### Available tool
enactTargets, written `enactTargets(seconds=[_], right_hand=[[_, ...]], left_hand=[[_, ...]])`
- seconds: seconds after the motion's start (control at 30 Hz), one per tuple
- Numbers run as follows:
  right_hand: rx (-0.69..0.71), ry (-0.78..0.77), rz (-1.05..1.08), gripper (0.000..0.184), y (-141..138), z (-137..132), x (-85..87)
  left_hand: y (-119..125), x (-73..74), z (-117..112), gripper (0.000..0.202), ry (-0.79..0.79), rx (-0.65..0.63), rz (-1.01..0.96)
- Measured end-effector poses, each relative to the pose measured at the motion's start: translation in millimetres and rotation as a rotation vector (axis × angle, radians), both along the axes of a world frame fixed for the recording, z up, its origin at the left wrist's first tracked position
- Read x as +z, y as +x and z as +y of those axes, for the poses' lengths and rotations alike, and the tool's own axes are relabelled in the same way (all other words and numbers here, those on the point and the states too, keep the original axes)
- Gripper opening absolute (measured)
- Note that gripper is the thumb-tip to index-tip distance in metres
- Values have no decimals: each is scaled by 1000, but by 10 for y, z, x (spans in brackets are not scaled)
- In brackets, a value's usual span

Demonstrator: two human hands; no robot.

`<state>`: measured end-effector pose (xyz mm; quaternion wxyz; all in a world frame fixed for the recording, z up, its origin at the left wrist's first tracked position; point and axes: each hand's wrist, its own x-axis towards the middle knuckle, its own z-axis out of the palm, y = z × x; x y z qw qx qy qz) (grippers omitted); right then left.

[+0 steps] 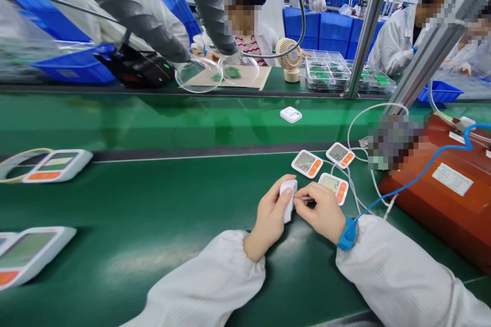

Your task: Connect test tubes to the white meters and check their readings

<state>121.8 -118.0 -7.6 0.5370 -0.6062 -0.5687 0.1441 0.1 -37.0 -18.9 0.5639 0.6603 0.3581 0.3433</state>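
Observation:
My left hand (267, 213) is closed around a small white plastic device (289, 199), held on edge above the green bench with its screen side not visible. Right against the side of that device, my right hand (322, 210) pinches the end of a thin white cable (306, 198); whether the tip is inside the device I cannot tell. A blue wrist strap (348, 234) circles my right wrist. Just beyond my hands lie three white digital display units with orange buttons: a left one (307, 163), a back one (339, 155) and a near one (334, 187), partly behind my right hand.
White cables run from the display units toward an orange-brown box (441, 184) at right. A white unit (291, 114) lies on the green strip beyond the bench edge. Larger display units (57, 166) sit at left. Opposite, a person works near a small fan (290, 59) and clear trays (328, 69).

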Motion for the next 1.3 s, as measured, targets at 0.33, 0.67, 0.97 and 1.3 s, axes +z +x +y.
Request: enactTargets(seconds=[0.33, 0.67, 0.97, 1.3], right_hand=[[14, 10, -204, 10, 61, 33, -1], [-47, 61, -234, 14, 88, 22, -10], [129, -193, -390, 42, 6, -51, -57], [-61, -350, -666, 36, 11, -28, -128]], left_hand=[[-20, -14, 79, 33, 308, -37, -26], [-39, 100, 365, 34, 375, 60, 179], [-21, 90, 384, 43, 170, 18, 184], [-19, 43, 441, 58, 80, 48, 102]])
